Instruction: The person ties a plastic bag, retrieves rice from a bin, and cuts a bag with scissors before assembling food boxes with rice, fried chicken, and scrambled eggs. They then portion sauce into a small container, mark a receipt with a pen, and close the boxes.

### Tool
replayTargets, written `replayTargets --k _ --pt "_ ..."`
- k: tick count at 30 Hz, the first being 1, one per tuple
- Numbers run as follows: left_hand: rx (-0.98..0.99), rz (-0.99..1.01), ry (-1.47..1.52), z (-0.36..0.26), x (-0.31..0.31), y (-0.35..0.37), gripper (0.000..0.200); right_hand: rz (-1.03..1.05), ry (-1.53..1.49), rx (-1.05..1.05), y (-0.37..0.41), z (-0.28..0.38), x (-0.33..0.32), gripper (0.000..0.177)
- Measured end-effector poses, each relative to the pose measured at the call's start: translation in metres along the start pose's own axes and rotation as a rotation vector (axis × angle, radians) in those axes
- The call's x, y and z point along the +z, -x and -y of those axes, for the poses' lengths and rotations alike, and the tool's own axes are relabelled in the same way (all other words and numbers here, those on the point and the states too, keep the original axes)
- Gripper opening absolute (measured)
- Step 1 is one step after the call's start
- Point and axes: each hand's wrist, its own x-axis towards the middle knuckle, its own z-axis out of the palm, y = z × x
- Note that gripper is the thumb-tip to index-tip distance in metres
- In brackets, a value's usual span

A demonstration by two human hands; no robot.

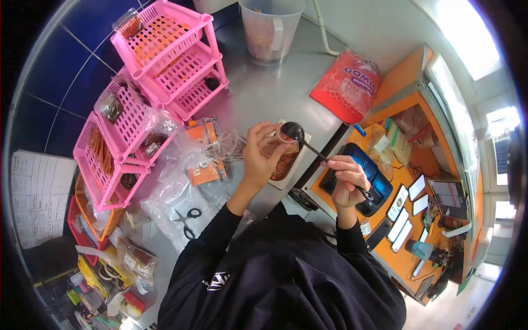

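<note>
My left hand [259, 157] is closed around a small clear cup [285, 133], held above a rectangular tray [296, 169] of reddish-brown food. In my right hand [347, 179] is the handle of a black ladle [292, 131]. The ladle's round bowl is at the mouth of the cup, and its handle slants down to the right. What lies inside the ladle and the cup is too small to tell. Orange packets [204, 137] and clear plastic bags lie left of the tray.
Black scissors [188, 223] lie on plastic at the lower left. Stacked pink baskets [192, 82] stand at the left. A clear jug [258, 33] and a red bag [349, 85] are at the back. On the right, an orange desk [379, 223] holds several phones.
</note>
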Motion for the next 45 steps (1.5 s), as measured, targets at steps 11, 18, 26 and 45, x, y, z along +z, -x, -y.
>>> replayTargets --k 11,18,26,45 --pt "0.044 0.017 -0.016 -0.004 0.003 -0.002 0.058 -0.172 -0.129 0.067 -0.001 0.003 0.000 0.036" --pt "0.060 0.005 -0.004 -0.006 0.004 -0.001 0.056 -0.143 -0.121 0.041 0.000 0.006 0.000 0.036" --pt "0.074 0.035 -0.040 -0.008 0.003 0.002 0.056 -0.152 -0.127 0.033 0.000 0.011 0.002 0.037" --pt "0.108 0.011 -0.044 -0.009 0.011 0.005 0.055 -0.193 -0.086 0.064 0.007 0.018 -0.003 0.039"
